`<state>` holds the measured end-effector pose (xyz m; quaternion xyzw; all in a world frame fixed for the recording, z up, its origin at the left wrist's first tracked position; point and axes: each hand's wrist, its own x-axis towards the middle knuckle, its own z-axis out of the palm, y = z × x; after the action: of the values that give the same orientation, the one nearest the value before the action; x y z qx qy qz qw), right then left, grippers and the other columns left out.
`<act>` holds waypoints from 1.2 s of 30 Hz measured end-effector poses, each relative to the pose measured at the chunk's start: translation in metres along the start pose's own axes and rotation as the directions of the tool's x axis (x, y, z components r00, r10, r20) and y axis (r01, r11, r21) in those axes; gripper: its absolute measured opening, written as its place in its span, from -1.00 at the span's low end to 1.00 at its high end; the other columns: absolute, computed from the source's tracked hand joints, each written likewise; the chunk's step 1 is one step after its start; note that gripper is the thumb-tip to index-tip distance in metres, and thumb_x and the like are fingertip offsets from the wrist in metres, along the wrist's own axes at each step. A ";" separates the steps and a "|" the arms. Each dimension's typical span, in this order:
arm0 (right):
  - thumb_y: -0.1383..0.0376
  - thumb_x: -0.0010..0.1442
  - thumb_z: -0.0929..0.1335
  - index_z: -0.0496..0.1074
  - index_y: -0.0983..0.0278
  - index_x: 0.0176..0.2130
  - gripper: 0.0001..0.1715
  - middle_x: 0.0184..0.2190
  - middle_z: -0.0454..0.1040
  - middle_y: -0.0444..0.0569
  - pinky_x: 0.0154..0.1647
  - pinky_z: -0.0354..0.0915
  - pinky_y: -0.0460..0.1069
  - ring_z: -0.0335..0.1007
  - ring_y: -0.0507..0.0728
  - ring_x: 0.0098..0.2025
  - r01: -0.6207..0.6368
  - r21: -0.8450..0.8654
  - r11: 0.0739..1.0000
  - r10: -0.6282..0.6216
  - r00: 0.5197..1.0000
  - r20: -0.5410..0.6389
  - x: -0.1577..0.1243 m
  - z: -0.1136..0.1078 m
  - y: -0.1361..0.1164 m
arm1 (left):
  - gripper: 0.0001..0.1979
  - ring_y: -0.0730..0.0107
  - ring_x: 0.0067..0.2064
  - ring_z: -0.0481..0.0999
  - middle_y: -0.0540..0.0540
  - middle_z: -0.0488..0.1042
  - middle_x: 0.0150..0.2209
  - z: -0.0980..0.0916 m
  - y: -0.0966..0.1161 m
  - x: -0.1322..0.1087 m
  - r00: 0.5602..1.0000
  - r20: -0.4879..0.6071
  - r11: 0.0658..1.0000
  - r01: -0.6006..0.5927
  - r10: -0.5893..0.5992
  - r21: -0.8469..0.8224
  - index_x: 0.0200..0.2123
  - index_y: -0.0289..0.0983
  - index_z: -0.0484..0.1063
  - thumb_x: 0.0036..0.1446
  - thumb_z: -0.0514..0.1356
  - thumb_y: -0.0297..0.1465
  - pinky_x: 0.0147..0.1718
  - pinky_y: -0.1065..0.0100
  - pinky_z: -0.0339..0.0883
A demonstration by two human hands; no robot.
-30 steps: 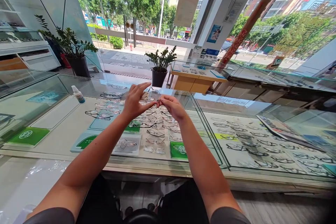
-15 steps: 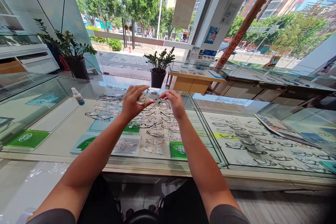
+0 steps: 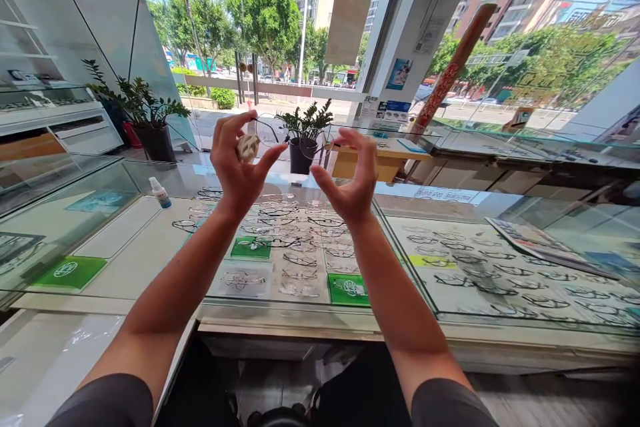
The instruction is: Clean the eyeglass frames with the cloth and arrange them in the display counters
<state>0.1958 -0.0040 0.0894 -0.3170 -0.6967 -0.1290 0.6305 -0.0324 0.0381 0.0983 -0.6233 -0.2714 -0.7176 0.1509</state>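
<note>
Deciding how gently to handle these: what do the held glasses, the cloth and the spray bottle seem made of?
Glasses: likely metal rims, being thin and dark; lenses see-through, glass or plastic unclear. Cloth: probably soft fabric, matte beige, judging by its crumpled folds; fibre unclear. Spray bottle: likely smooth plastic, white with a blue lower part, by its nozzle shape.

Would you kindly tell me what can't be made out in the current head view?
In the head view:
Crumpled cloth: partly hidden by the left hand.
Eyeglasses: contact with the right hand is too fine to tell.
Spray bottle: label print too small.
Left sleeve: cut off by the bottom edge.
</note>
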 end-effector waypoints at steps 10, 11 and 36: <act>-0.10 0.54 0.39 0.41 0.09 0.39 -0.40 0.17 0.56 0.04 0.43 0.35 0.36 0.43 0.37 0.33 0.100 -0.134 0.986 -0.107 0.993 -0.050 0.043 -0.023 -0.031 | -0.41 -0.08 0.23 0.55 -0.13 0.56 0.08 -0.004 0.038 0.036 0.996 -0.077 0.998 -0.045 0.041 -0.039 0.18 -0.01 0.52 0.24 0.49 0.12 0.17 -0.04 0.51; -0.11 0.54 0.39 0.44 0.10 0.37 -0.41 0.15 0.57 0.03 0.43 0.35 0.36 0.43 0.36 0.32 0.094 -0.123 0.988 -0.100 0.994 -0.044 0.043 -0.024 -0.031 | -0.42 -0.06 0.21 0.56 -0.13 0.57 0.08 -0.004 0.040 0.035 0.997 -0.068 0.999 -0.039 0.038 -0.015 0.18 0.00 0.53 0.24 0.49 0.11 0.16 -0.03 0.52; -0.05 0.49 0.46 0.60 0.09 0.27 -0.51 0.08 0.69 0.08 0.24 0.48 0.34 0.60 0.35 0.11 0.055 -0.135 0.989 -0.029 0.981 0.191 0.051 -0.052 -0.018 | -0.49 0.11 -0.08 0.64 -0.04 0.61 -0.14 -0.031 0.044 0.050 0.956 0.294 1.000 -0.010 0.013 -0.013 0.03 0.01 0.68 0.18 0.52 0.17 -0.18 -0.01 0.47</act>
<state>0.2263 -0.0337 0.1508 -0.3563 -0.7490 -0.1604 0.5352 -0.0426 -0.0091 0.1535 -0.7256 -0.2833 -0.6175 0.1095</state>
